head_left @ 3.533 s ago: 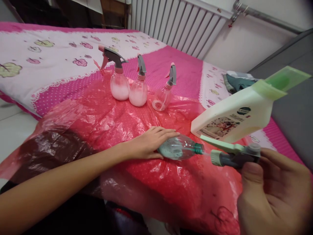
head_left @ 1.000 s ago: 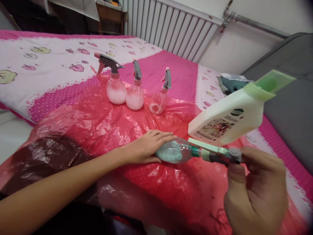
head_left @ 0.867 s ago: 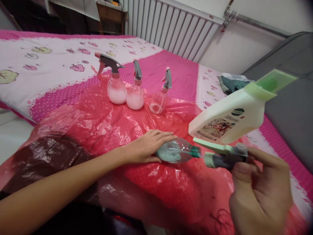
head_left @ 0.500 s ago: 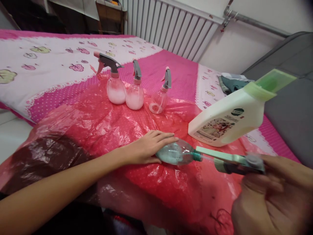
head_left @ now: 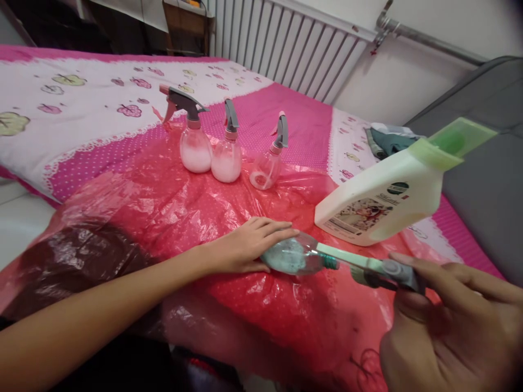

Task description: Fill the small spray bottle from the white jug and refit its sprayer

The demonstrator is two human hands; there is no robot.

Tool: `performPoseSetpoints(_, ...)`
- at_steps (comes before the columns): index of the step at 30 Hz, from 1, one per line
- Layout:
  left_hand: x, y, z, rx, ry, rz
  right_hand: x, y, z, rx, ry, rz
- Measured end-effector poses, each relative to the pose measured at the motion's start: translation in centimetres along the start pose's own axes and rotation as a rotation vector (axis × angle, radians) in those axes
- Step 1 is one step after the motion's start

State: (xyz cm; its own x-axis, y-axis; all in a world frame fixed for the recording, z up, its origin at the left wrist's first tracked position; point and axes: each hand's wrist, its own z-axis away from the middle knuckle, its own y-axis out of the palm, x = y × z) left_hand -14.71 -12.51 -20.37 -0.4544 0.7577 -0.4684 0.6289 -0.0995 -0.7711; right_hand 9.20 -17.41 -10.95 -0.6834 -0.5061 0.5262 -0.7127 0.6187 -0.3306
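My left hand (head_left: 249, 246) lies over the base of a small clear spray bottle (head_left: 292, 255) with a green neck. The bottle rests on its side on a red plastic sheet (head_left: 163, 201). Its fingers curve round the bottle's bottom end. My right hand (head_left: 445, 326) is closed on a grey and pale green trigger sprayer head (head_left: 378, 270). The head's collar is close to the bottle's neck, a small gap apart.
Three pink trigger spray bottles (head_left: 226, 147) stand at the back of the sheet. A white detergent bottle (head_left: 392, 193) with a green cap leans at the right. The pink bedspread (head_left: 81, 109), folded cloth (head_left: 390, 140), a radiator (head_left: 294, 43) and a grey panel (head_left: 486, 179) surround them.
My right hand moved the sprayer head back and forth near the bottle's neck and now holds it closer than half a second ago. My left hand stayed on the bottle.
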Motion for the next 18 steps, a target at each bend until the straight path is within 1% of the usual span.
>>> performPoseSetpoints(4,0.0,-0.1,0.0,-0.012,-0.012,0.002,-0.2,0.1,-0.2,0.011,0.022,-0.010)
performPoseSetpoints(8,-0.2,-0.1,-0.1,0.008,0.030,-0.020,-0.1,0.2,-0.2,-0.101,0.001,-0.023)
performPoseSetpoints(10,-0.3,0.0,-0.2,0.029,0.052,-0.047,0.2,0.3,-0.3,-0.142,0.035,-0.030)
performPoseSetpoints(11,-0.3,0.0,-0.2,0.036,0.055,-0.060,0.3,0.3,-0.3,-0.137,0.059,-0.026)
performPoseSetpoints(13,-0.4,0.0,-0.2,0.046,0.055,-0.074,0.3,0.4,-0.5,-0.109,0.054,-0.020)
performPoseSetpoints(16,-0.4,0.0,-0.3,0.048,0.056,-0.076,-0.6,0.4,-1.3,-0.038,-0.047,-0.054)
performPoseSetpoints(18,-0.4,-0.1,-0.2,0.042,0.043,-0.063,-1.5,0.3,-2.3,0.051,-0.150,-0.089)
